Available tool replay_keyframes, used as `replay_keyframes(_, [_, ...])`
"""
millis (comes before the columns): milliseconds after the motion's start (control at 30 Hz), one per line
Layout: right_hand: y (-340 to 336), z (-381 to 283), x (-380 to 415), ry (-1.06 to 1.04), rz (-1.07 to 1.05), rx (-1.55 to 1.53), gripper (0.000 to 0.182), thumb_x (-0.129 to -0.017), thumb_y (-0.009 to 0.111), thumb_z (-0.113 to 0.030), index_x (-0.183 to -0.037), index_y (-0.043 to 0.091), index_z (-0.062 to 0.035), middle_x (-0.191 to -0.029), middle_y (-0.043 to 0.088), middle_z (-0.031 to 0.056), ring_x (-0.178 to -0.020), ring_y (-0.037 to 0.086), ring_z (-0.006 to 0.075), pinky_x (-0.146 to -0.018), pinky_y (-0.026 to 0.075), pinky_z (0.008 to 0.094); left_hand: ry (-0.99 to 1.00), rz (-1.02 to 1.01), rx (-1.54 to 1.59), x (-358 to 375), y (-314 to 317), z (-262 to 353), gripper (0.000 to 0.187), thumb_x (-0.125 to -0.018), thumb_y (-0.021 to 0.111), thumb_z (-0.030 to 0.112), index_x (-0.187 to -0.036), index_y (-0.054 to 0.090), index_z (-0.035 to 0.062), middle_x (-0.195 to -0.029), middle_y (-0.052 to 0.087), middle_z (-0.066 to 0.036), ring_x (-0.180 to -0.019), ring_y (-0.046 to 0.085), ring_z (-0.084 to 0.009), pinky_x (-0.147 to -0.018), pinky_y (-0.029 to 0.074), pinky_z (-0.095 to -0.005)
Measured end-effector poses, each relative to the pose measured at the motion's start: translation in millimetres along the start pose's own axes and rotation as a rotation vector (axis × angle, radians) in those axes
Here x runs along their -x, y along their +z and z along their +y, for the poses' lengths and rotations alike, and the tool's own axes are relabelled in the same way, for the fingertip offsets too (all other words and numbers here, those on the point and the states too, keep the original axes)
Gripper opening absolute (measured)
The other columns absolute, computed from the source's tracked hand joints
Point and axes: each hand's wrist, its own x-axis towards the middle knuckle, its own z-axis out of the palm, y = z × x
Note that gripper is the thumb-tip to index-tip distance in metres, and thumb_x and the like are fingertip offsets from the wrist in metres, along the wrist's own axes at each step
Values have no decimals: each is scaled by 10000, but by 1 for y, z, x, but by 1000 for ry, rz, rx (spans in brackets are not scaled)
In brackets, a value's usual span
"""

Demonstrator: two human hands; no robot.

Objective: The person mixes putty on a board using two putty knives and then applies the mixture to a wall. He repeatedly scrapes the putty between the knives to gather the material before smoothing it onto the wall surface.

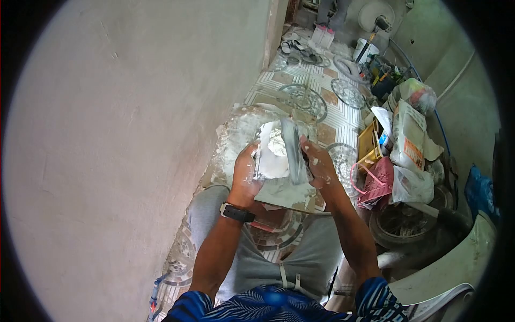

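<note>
My left hand (246,170), with a dark-strapped watch on the wrist, is closed around the edge of a flat plastering blade (272,167). Wet white plaster (276,144) lies on this blade. A second blade, a grey metal putty knife (293,153), is gripped in my right hand (321,163). It is tilted and meets or overlaps the right side of the first blade. White smears mark both hands. Below them is a plaster-caked board (236,129), in front of my knees. The handles of both tools are mostly hidden by my fingers.
A plain plastered wall (123,118) rises close on my left. Along the right lie a pink bag (378,182), a white sack (409,134), a yellow crate (368,142) and a wheel (405,220). Farther off, a bucket (367,50) stands on the patterned tile floor (271,80).
</note>
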Motion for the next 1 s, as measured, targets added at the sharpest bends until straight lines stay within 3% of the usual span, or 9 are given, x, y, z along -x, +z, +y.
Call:
replay_keyframes(100, [-1, -28, 34, 72, 17, 350, 489, -928, 622, -478, -1026, 669, -1, -871, 629, -20, -760, 577, 87, -661, 458, 233, 22, 13, -13, 0, 5, 5, 325, -952, 488, 210, -1192, 572, 8, -1062, 666, -113, -904, 679, -233, -812, 567, -375])
replay_keyframes(233, [-32, -25, 43, 232, -196, 776, 507, -901, 656, -478, -1046, 658, 8, -808, 597, -14, -701, 500, 81, -640, 425, 246, 113, 130, -119, 12, 8, 32, 343, -974, 465, 219, -1208, 558, -14, -1073, 663, -116, -934, 680, -229, -811, 572, -357])
replay_keyframes(267, [-31, -32, 53, 210, -177, 749, 506, -894, 660, -479, -1012, 648, 12, -778, 593, -7, -685, 503, 82, -619, 427, 254, 159, 115, -140, 16, 8, 43, 343, -976, 462, 216, -1206, 554, -20, -1075, 661, -117, -938, 680, -227, -808, 572, -355])
replay_keyframes(400, [-49, -23, 34, 35, -50, 606, 424, -915, 649, -411, -981, 616, 6, -717, 567, 12, -637, 506, 100, -572, 436, 311, 327, 203, -144, 25, 1, 64, 314, -966, 477, 200, -1187, 554, -9, -1059, 665, -105, -893, 687, -215, -764, 579, -339])
replay_keyframes(500, [-40, -38, 15, -246, -185, 1088, 313, -929, 626, -320, -972, 602, -11, -752, 580, 80, -670, 571, 179, -614, 462, 346, 361, 283, -110, 27, -3, 65, 305, -970, 477, 201, -1181, 551, -7, -1064, 662, -99, -886, 688, -208, -760, 576, -324])
replay_keyframes(533, [-32, -28, 10, -604, -141, 1290, 184, -928, 581, -215, -970, 601, -37, -863, 578, 138, -800, 607, 282, -693, 481, 389, 372, 282, -107, 27, -4, 64, 307, -972, 477, 203, -1182, 550, -8, -1065, 662, -97, -887, 688, -206, -755, 575, -321])
replay_keyframes(633, [-2, -11, -6, -915, -242, 1334, 150, -872, 573, -125, -996, 610, -49, -966, 564, 129, -935, 594, 309, -781, 477, 416, 397, 280, -109, 20, -12, 64, 311, -974, 477, 210, -1182, 550, -9, -1063, 660, -90, -885, 686, -198, -739, 571, -313])
replay_keyframes(833, [33, 39, -30, -1122, -256, 1736, 205, -792, 575, -117, -989, 620, -79, -948, 559, 84, -908, 591, 248, -784, 467, 394, 410, 336, -95, 14, -16, 61, 297, -974, 489, 217, -1160, 565, -1, -1036, 660, -67, -862, 682, -180, -714, 564, -306])
replay_keyframes(1000, [29, 69, -28, -1045, -476, 1850, 191, -791, 590, -142, -966, 647, -89, -975, 593, 73, -920, 599, 252, -776, 470, 389, 389, 328, -98, 17, -17, 61, 290, -974, 503, 217, -1159, 559, 1, -1036, 647, -65, -875, 673, -172, -724, 557, -308])
